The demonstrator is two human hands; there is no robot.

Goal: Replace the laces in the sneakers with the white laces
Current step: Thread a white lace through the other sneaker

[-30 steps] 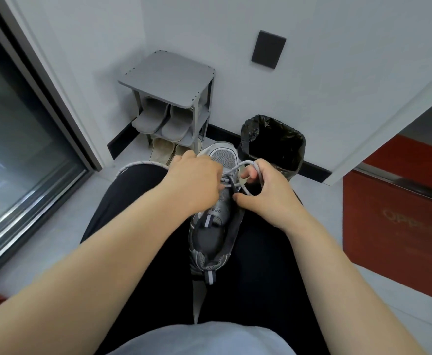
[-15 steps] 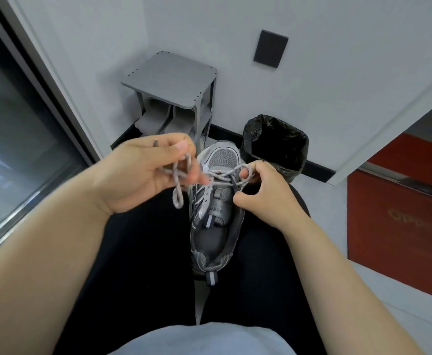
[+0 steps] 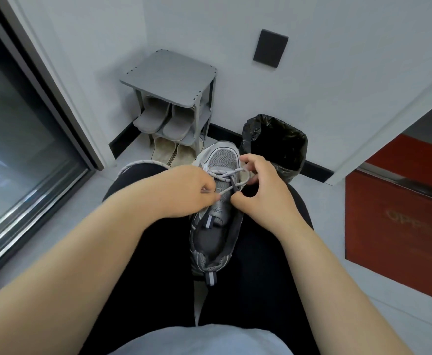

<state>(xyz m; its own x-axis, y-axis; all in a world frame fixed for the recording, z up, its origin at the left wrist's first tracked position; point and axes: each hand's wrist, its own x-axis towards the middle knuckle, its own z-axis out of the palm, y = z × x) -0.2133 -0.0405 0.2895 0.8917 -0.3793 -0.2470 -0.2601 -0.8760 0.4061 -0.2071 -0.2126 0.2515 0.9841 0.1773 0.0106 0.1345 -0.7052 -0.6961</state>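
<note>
While the grey sneaker (image 3: 217,234) lies wedged between the person's thighs, toe pointing away, both hands work at the eyelets nearest the toe. The left hand (image 3: 184,193) pinches the lace tip (image 3: 206,192) between thumb and forefinger just beside the tongue. The right hand (image 3: 266,193), fingers curled, holds a loop of the same pale speckled lace (image 3: 225,175) at the shoe's other edge. The lace crosses only near the toe and the upper eyelets stand bare. Whether it is going in or coming out I cannot tell.

The pinch on the tip is small, and a hard pull could let it slip and drop back through its eyelet. A tug from one side alone may roll the sneaker, which only the legs hold. What looks like a slack run of lace lies over the left knee and could snag or twist.

Ahead stand a grey shoe rack (image 3: 168,80) with grey slippers (image 3: 158,119), beige slippers (image 3: 174,152) on the floor below it, and a black-lined bin (image 3: 274,142) just beyond the toe. Nothing blocks the hands.
</note>
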